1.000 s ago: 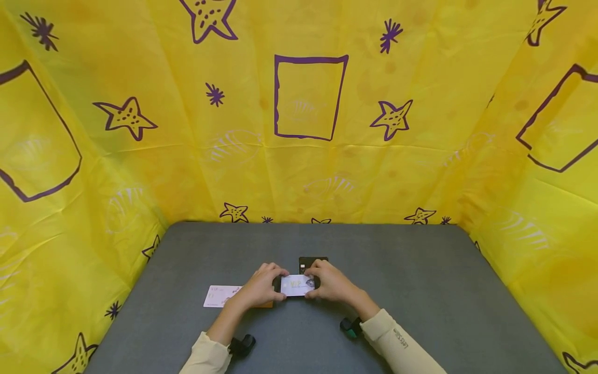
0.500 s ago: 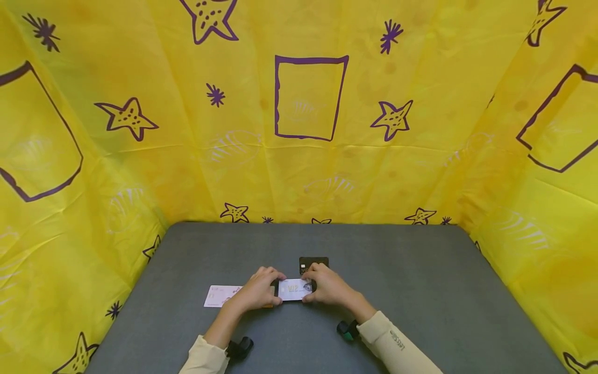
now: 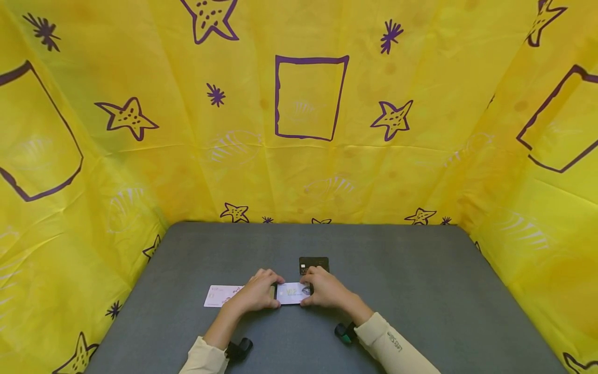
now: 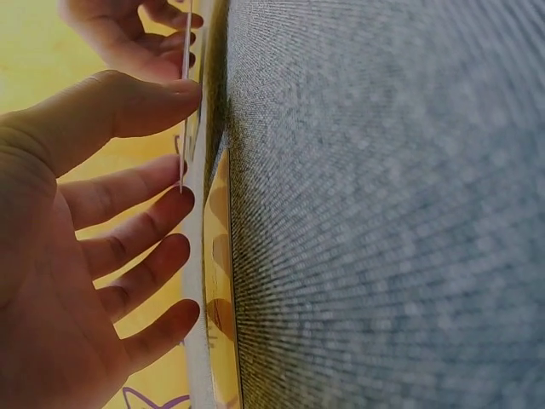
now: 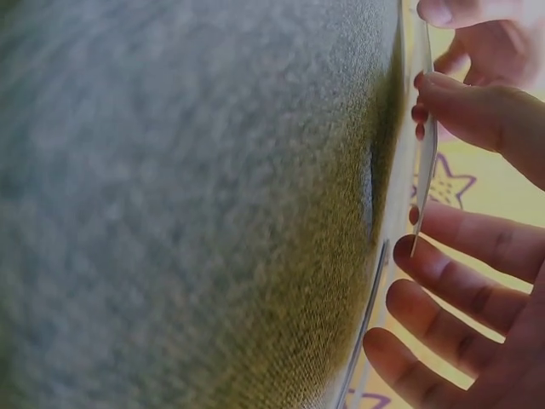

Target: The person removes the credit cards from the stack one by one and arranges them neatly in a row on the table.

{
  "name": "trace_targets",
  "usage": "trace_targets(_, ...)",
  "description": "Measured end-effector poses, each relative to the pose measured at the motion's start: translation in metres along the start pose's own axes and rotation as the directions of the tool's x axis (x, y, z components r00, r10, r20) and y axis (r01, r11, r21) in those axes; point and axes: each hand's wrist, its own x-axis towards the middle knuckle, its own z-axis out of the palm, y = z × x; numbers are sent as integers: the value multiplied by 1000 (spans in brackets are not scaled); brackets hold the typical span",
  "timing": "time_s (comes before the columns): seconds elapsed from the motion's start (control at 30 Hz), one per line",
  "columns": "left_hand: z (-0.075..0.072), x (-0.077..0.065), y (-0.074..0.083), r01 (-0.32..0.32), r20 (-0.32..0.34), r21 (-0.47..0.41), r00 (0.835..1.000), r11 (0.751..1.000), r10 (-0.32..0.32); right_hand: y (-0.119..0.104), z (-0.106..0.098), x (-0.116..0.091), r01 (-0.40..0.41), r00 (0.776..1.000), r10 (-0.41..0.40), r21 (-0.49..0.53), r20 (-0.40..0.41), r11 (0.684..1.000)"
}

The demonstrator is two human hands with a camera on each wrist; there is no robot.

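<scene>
A white card with gold "VIP" lettering and a dark picture at its right end is held level between my two hands. My left hand pinches its left end between thumb and forefinger. At the right end, my right hand pinches it the same way. Both wrist views show the card edge-on, raised over the table, with the other fingers spread loosely beyond it. Just behind my right fingers lies a black card. A pink-and-white card lies left of my left hand, which partly covers it.
The grey table stretches around the hands. Yellow cloth with purple starfish drawings closes it in at the back and both sides. A yellowish card lies on the table under my left hand.
Both hands have brought the white card a little toward me and slightly left. More of the black card shows now. The pink card has stayed in place.
</scene>
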Motion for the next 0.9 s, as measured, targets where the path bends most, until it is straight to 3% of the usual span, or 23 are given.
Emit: trace_targets(0.9, 0, -4, 1, -6, 20, 9, 1000, 1000, 5, -14, 3, 3, 11, 1000, -10, -97, 15, 995)
